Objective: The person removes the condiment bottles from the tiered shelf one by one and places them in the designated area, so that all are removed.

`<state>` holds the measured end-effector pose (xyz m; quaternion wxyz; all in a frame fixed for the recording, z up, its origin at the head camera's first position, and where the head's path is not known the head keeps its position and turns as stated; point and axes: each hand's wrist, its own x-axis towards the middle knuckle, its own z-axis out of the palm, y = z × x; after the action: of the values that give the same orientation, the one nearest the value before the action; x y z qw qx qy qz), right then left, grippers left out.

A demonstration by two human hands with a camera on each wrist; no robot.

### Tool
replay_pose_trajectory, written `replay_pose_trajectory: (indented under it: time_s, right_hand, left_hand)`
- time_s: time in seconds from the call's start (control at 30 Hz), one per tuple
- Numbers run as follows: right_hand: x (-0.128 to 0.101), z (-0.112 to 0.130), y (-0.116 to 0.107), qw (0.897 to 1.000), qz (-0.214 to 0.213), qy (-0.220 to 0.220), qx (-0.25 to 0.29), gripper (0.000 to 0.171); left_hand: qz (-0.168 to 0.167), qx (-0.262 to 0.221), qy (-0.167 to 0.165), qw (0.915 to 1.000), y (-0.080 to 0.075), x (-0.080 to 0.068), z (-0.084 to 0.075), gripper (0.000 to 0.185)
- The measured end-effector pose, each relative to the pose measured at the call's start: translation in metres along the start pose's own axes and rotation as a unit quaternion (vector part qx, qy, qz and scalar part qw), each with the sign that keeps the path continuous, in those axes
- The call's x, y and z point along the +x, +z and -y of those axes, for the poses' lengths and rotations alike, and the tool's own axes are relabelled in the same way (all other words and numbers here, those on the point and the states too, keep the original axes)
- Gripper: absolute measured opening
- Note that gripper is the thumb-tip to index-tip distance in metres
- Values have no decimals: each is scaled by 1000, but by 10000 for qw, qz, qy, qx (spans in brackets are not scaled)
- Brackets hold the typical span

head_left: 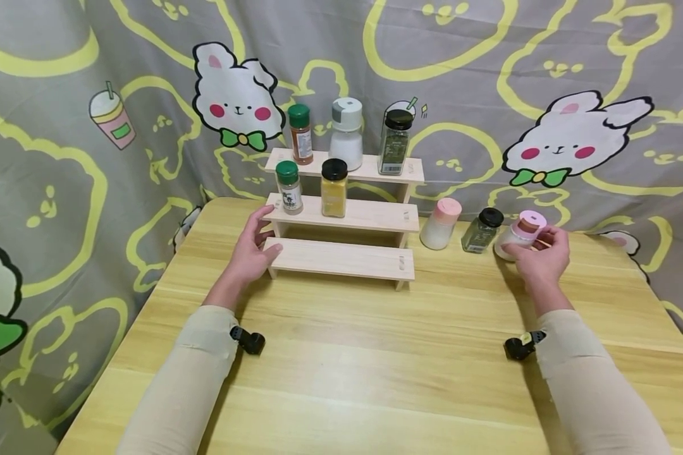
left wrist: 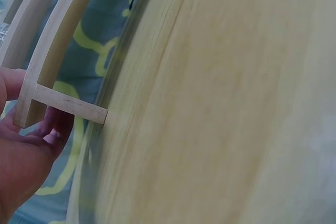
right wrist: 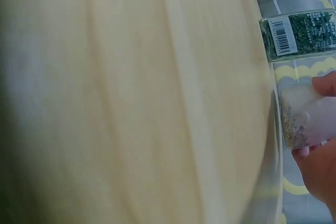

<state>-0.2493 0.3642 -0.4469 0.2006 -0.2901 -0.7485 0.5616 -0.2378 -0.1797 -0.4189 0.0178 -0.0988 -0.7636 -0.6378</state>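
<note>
Pale wood is under our left hand, whose relaxed, nearly straight fingers rest on the stepped rack at its nine o'clock end. Our right hand curls round the pink-capped jar, tilted at the table's two o'clock. We judge that the tilt could spill it, or knock the dark-lidded jar just beside. Both wrist views are blurred; the jar's contents are unclear.
</note>
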Motion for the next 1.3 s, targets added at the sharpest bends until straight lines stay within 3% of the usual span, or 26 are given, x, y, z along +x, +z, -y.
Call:
replay_pose_trajectory:
  time_s: [0.23,0.5,0.73,1.03,1.3]
  right_hand:
    - [1,-2,-1,10000,35,80,28,66]
    - [2,-11,-2,9993,239,27,-304,68]
    - [1,-5,-4,9980,358,-105,-518,71]
    - [-6,0,-8,9994,254,11,-226,74]
    - [-16,6,-13,9993,145,69,-325,75]
  left_hand:
    - [24,-100,73,9999,-1,0,2,75]
    - [49,-108,31,9999,0,-1,4,76]
    - [-8,-135,129,9998,0,0,5,76]
    - [10,-119,102,9999,-1,1,3,76]
    - [34,-84,126,9999,0,1,3,76]
